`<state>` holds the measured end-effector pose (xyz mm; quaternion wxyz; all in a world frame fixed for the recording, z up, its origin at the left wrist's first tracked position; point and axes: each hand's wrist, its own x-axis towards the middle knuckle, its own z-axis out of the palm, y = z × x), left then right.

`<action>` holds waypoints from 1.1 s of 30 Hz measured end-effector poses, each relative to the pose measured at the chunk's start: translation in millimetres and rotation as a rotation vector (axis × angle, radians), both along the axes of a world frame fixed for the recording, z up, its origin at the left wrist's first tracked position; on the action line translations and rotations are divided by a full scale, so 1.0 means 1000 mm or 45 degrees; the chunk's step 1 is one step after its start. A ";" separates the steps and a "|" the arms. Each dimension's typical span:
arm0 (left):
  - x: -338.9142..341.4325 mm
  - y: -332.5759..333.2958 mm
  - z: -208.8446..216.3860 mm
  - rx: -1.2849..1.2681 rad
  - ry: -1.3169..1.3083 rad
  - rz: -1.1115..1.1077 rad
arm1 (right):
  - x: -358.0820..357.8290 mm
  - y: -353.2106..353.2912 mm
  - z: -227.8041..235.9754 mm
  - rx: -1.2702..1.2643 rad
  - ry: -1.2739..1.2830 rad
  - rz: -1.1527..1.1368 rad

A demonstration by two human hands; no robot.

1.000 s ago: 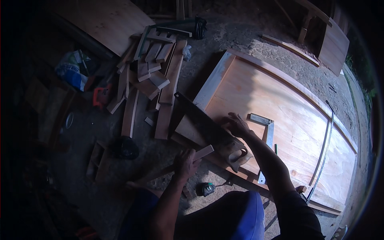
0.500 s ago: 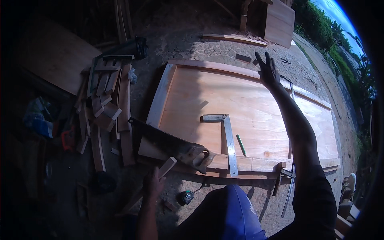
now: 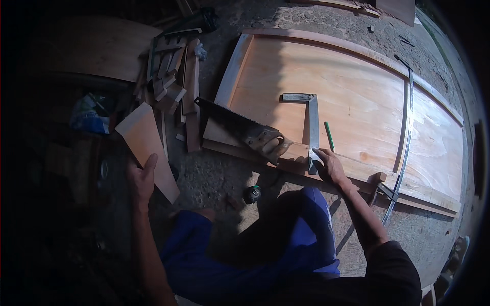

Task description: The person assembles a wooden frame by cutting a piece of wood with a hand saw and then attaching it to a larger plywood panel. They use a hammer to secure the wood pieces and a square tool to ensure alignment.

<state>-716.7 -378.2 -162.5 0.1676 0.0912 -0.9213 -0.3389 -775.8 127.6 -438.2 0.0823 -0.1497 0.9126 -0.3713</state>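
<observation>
In my left hand (image 3: 141, 178) is a short, flat wooden board (image 3: 145, 137), its thumb across the face and the other fingers hidden behind. My right hand (image 3: 331, 167) has its fingers closed at the lower end of the metal try square (image 3: 314, 120), near the frame's front edge. That square lies across a large wood-framed plywood panel (image 3: 352, 97). Right of its blade rests a green pencil (image 3: 328, 136). A handsaw (image 3: 268, 143) with a wooden handle lies on the panel's near left corner, apart from both hands.
A long bar clamp (image 3: 407, 127) spans the panel at right. On the ground before me sits a tape measure (image 3: 252, 194). Several wood offcuts (image 3: 171, 94) are piled at left, near a blue and white bag (image 3: 91, 115). A timber strip (image 3: 337, 5) lies beyond the panel.
My right hand has come back from the panel's far edge to the try square. My left hand has raised the board and turned its broad face into view. The view has shifted.
</observation>
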 end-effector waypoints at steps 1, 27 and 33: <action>0.012 -0.003 0.023 0.026 0.067 0.052 | 0.019 -0.019 0.014 -0.080 -0.076 0.030; 0.074 0.159 -0.121 1.543 0.032 0.068 | 0.215 -0.113 0.184 -0.152 0.120 0.138; 0.079 0.137 -0.132 2.401 0.068 -0.103 | 0.197 -0.102 0.201 -0.450 -0.186 0.527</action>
